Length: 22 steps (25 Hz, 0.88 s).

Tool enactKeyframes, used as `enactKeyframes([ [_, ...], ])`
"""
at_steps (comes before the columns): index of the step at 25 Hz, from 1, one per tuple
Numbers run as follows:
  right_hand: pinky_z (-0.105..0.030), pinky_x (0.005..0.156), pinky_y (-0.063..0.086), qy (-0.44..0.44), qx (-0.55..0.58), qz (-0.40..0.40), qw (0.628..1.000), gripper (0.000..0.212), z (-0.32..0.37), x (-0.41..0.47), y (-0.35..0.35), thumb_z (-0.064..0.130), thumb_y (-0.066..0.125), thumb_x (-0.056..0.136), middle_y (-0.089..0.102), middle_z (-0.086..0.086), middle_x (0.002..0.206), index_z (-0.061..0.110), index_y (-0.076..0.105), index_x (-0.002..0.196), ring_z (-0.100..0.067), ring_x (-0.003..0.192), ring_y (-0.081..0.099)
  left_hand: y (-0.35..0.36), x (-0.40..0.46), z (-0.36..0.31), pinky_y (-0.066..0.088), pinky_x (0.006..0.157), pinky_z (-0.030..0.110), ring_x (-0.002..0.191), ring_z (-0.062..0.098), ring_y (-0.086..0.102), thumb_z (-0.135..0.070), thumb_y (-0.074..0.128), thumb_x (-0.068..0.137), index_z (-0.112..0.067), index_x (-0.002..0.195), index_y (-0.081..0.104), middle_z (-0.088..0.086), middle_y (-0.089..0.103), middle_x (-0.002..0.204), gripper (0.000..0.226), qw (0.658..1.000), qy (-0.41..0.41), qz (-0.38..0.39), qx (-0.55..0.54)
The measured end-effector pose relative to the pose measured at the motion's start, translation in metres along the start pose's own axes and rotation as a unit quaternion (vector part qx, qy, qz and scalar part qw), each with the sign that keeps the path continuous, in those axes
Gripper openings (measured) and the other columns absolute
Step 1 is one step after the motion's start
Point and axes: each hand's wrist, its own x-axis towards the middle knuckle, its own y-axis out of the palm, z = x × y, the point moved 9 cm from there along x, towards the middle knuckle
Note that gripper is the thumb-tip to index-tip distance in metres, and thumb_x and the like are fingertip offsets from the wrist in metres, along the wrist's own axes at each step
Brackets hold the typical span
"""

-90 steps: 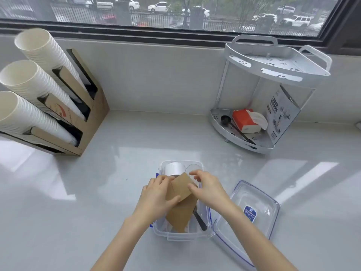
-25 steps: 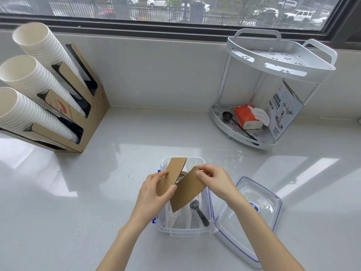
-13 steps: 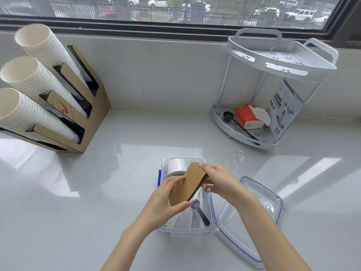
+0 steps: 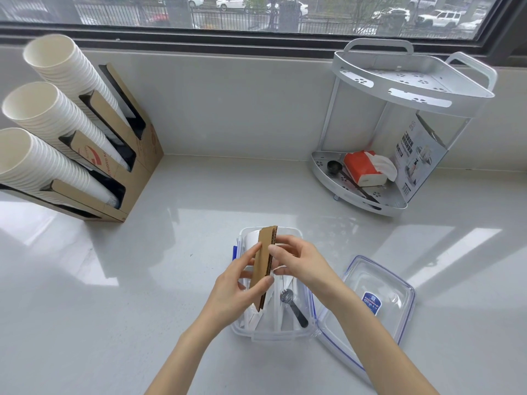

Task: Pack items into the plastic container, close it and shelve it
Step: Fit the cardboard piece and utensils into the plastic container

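Folded flat now, the brown cardboard sleeve (image 4: 263, 265) has gone from an open, splayed sheet a second ago to a thin upright stack held edge-on above the plastic container (image 4: 272, 332). Both hands are on it: the left hand (image 4: 236, 283) pinches its lower half between thumb and fingers, and the right hand (image 4: 296, 260) pinches the upper edge with its fingertips.

It looks light and fairly stiff — corrugated, so it should spring back open if the pinch slackens. Holding it across the flat faces near the middle, as now, seems the safest grip; squeezing the edges would crush the flutes.

Inside the container, beneath the sleeve, lie white packets and a dark fork (image 4: 292, 305); a white cup sits at the far end. Just right of the container rests its clear lid (image 4: 379, 303), off and blue-rimmed. Far beyond the container to the right stands the corner shelf (image 4: 410, 84).
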Motion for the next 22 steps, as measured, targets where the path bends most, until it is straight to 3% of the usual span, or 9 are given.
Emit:
enactKeyframes([
  [2,-0.027,0.078,0.057,-0.013,-0.036,-0.018,0.999,0.017,0.001,0.0,0.003,0.018,0.056,0.089,0.067,0.002,0.093,0.031,0.061,0.098,-0.01,0.081,0.066,0.0,-0.001,0.003,0.044,0.064,0.005,0.088,0.0,0.057,-0.026,0.064,0.079,-0.036,0.129,0.038,-0.015,0.055,0.103,0.057,1.0,-0.005,-0.005,0.008],
  [4,-0.035,0.084,0.058,-0.013,-0.071,-0.054,0.996,0.02,0.002,-0.001,0.002,0.017,0.056,0.087,0.069,-0.002,0.093,0.023,0.066,0.103,-0.016,0.082,0.067,-0.001,0.0,0.008,0.045,0.067,0.008,0.092,-0.002,0.054,-0.029,0.063,0.08,-0.036,0.13,0.037,-0.008,0.055,0.109,0.057,1.0,-0.017,-0.006,0.021],
  [6,-0.04,0.083,0.058,-0.005,-0.109,-0.082,0.991,0.021,0.0,0.001,0.0,0.016,0.053,0.085,0.07,-0.005,0.086,0.012,0.069,0.098,-0.021,0.081,0.069,-0.002,-0.001,0.013,0.043,0.072,0.013,0.097,-0.003,0.051,-0.031,0.063,0.079,-0.034,0.13,0.037,-0.005,0.051,0.114,0.057,0.999,-0.029,0.0,0.027],
  [9,-0.041,0.077,0.058,0.006,-0.165,-0.08,0.983,0.024,-0.002,0.004,0.008,0.017,0.05,0.084,0.068,-0.016,0.079,0.0,0.067,0.089,-0.024,0.072,0.065,-0.007,-0.001,0.017,0.038,0.083,0.017,0.106,0.009,0.046,-0.032,0.065,0.077,-0.028,0.13,0.041,-0.004,0.042,0.114,0.058,0.997,-0.022,-0.014,0.068],
  [13,-0.027,0.058,0.043,0.003,-0.24,-0.067,0.968,0.023,-0.005,0.007,0.025,0.017,0.049,0.083,0.067,-0.01,0.077,0.004,0.068,0.086,-0.02,0.069,0.054,-0.009,-0.006,0.021,0.037,0.074,0.002,0.091,0.002,0.049,-0.027,0.065,0.078,-0.018,0.129,0.041,-0.003,0.046,0.108,0.056,0.994,-0.007,-0.022,0.107],
  [15,-0.027,0.061,0.045,0.013,-0.25,-0.055,0.967,0.024,-0.012,0.01,0.03,0.017,0.048,0.083,0.072,-0.014,0.086,0.004,0.068,0.087,-0.02,0.072,0.057,-0.008,-0.009,0.027,0.036,0.071,-0.003,0.088,0.001,0.05,-0.027,0.064,0.079,-0.018,0.128,0.042,-0.004,0.048,0.106,0.055,0.993,-0.014,-0.022,0.118],
  [18,-0.031,0.07,0.051,0.037,-0.255,-0.029,0.966,0.026,-0.027,0.015,0.038,0.018,0.046,0.085,0.073,-0.016,0.093,0.004,0.067,0.091,-0.026,0.084,0.065,-0.01,-0.013,0.03,0.038,0.068,0.001,0.086,0.005,0.049,-0.027,0.063,0.08,-0.018,0.125,0.044,-0.005,0.048,0.103,0.05,0.989,-0.011,-0.036,0.142],
  [22,-0.037,0.075,0.057,0.035,-0.254,-0.025,0.966,0.023,-0.033,0.022,0.043,0.02,0.048,0.085,0.072,-0.016,0.091,0.004,0.064,0.081,-0.028,0.085,0.066,-0.012,-0.015,0.029,0.039,0.066,0.001,0.074,0.006,0.053,-0.017,0.059,0.081,-0.016,0.12,0.048,-0.007,0.046,0.098,0.041,0.985,-0.009,-0.066,0.157],
])
